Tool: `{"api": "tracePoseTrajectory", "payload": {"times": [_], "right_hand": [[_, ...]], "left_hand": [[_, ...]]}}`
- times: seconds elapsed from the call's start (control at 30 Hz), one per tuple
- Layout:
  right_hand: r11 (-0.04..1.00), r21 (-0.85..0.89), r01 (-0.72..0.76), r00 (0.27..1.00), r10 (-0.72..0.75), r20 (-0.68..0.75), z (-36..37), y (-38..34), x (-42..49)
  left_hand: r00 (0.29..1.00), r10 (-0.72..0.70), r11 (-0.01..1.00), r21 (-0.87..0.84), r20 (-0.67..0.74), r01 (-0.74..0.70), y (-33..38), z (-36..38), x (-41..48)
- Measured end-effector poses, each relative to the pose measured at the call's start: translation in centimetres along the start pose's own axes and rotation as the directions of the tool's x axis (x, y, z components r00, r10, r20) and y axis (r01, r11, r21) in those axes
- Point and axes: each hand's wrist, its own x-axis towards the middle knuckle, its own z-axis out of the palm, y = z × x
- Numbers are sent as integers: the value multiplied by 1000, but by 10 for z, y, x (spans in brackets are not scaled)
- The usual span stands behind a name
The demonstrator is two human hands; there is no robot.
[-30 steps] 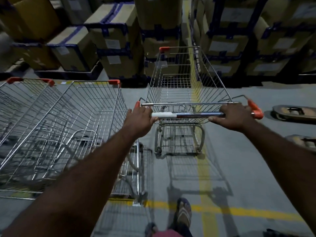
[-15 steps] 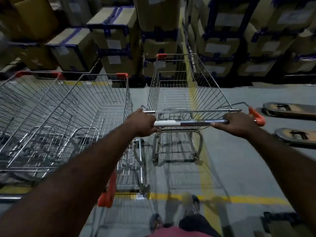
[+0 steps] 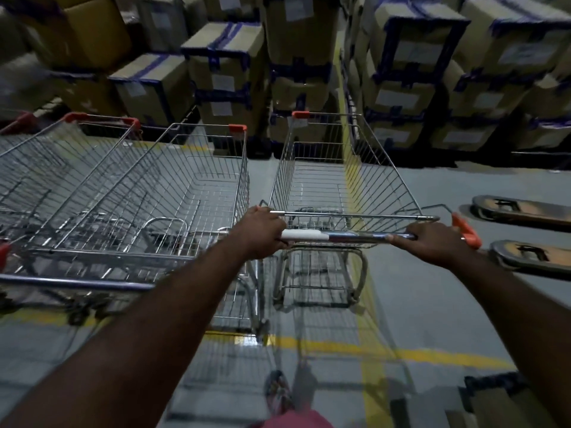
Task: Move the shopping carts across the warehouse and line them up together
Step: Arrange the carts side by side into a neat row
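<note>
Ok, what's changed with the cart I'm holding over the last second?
The held cart has been drawn back toward the person: its front stuck out well past the fronts of the parked carts, toward the boxes, and is now nearly level with them. Nothing taken or let go: left hand and right hand kept gripping the handle. The parked carts, boxes and pallet-jack forks stayed put.

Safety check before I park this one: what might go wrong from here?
The pushed cart sits close beside the parked cart; drifting left might clash their wire sides or pinch the left hand. The stacked boxes stand just ahead; overshooting could hit them. The pallet forks lie low on the floor at right, a likely trip.
</note>
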Motion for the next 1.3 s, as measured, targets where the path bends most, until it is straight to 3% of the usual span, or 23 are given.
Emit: {"api": "tracePoseTrajectory", "payload": {"times": [0.5,0.7,0.87,0.93,1.13,1.3], "right_hand": [[998,40,-50,998,51,-26,16,-11,-119],[985,-82,-153,988,155,19,10,-35,-137],[979,144,-143,989,137,46,17,-125,-130],[974,162,-162,986,164,0,25,-140,-132],[978,123,-168,986,168,14,28,-140,-138],[977,120,-176,984,176,11,25,-142,-141]], "left_hand": [[994,-49,998,-24,94,52,65,-17,-93],[996,28,999,-24,82,-26,52,-19,-120],[995,11,992,124,97,-23,49,-13,-131],[993,13,996,88,115,-23,42,-18,-138],[969,-209,968,-110,135,224,8,-11,-172],[972,-215,943,-240,95,232,13,-11,-175]]}}
